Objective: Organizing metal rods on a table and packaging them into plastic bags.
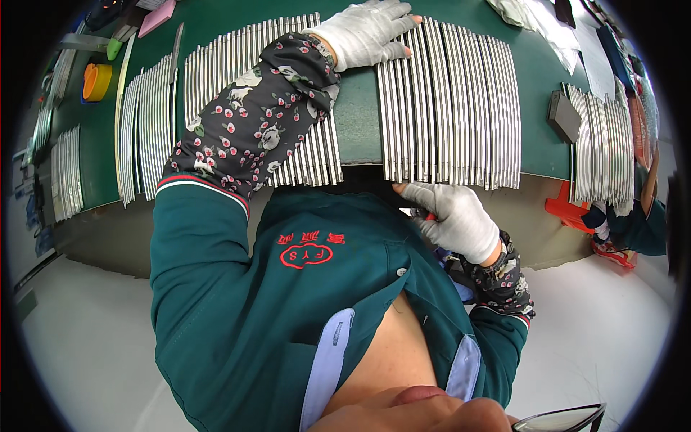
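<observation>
My left hand (363,32), in a white glove with bare fingertips, reaches to the far side of the bench. Its fingers are stretched out, and the thumb and fingertips rest at the far left end of a row of thin silvery metal strips (450,104). My right hand (457,219), gloved alike, is at the bench's front edge, just below the near ends of that row. Its fingers are curled round a small tool with a dark and red part (426,214), mostly hidden. One bare fingertip comes close to the strip ends.
Another row of strips (230,68) lies partly under my left sleeve. More strips (147,122) lie farther left on the green bench (360,119). A grey block (564,117) sits beside strips at right. An orange tape roll (97,82) is at left; a red stool (568,209) and another person (637,227) are at right.
</observation>
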Motion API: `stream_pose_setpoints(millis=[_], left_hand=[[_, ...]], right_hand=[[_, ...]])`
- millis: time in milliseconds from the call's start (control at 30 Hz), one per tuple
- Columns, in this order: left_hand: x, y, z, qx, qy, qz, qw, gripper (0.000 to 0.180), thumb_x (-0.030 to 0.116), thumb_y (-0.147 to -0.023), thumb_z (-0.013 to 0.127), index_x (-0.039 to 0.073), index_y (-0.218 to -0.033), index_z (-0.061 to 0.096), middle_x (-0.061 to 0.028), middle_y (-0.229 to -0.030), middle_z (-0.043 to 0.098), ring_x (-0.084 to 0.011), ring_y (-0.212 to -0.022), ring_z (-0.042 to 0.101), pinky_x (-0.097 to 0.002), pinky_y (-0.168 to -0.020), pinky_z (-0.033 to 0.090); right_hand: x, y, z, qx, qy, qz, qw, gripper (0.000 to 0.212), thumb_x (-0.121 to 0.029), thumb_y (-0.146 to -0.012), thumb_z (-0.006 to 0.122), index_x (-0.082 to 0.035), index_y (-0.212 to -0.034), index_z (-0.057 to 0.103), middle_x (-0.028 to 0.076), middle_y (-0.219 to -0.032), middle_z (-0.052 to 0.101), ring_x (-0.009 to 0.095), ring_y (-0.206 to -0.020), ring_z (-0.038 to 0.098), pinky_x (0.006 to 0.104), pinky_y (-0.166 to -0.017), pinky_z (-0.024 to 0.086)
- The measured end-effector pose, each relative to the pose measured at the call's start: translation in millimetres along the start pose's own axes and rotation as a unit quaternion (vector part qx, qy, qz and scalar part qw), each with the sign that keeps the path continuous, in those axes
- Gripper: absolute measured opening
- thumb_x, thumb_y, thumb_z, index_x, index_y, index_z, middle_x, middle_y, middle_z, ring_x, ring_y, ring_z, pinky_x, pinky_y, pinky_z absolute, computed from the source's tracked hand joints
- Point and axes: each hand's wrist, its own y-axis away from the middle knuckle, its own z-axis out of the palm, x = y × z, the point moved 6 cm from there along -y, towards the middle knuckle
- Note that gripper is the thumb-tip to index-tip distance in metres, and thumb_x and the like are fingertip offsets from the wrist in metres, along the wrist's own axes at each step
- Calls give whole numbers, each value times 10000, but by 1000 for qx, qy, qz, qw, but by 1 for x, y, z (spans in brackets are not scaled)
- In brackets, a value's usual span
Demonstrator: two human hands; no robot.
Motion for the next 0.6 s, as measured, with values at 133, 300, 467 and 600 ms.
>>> stream_pose_setpoints(millis=[133,300,467,600], left_hand=[[6,2,-4,31,-32,40,998,473,234,-786,665,-19,-1168,545,-217,-1138,521,-379,-1095,517,-438,-941,450],[4,5,-4,77,-34,66,994,457,226,-773,673,-16,-1142,554,-228,-1128,521,-393,-1082,521,-445,-920,459],[2,7,-2,70,-32,50,996,463,217,-769,679,-18,-1148,554,-241,-1167,515,-400,-1119,513,-449,-944,453],[5,7,-1,66,-34,52,996,463,214,-775,675,-20,-1156,552,-248,-1183,510,-407,-1137,504,-453,-961,447]], right_hand=[[-2,-3,6,-6,-26,0,1000,421,-40,-736,677,-95,-1153,660,127,-959,694,285,-797,679,351,-703,552],[1,-6,7,-8,-28,16,999,371,-55,-775,698,-65,-1144,658,164,-941,687,314,-783,675,346,-702,553],[0,-6,7,-8,-19,22,1000,369,-45,-773,692,-57,-1140,657,174,-959,684,320,-787,675,348,-707,553],[0,-5,10,5,-20,14,1000,368,-41,-774,688,-51,-1140,655,170,-983,685,323,-810,675,346,-722,554]])
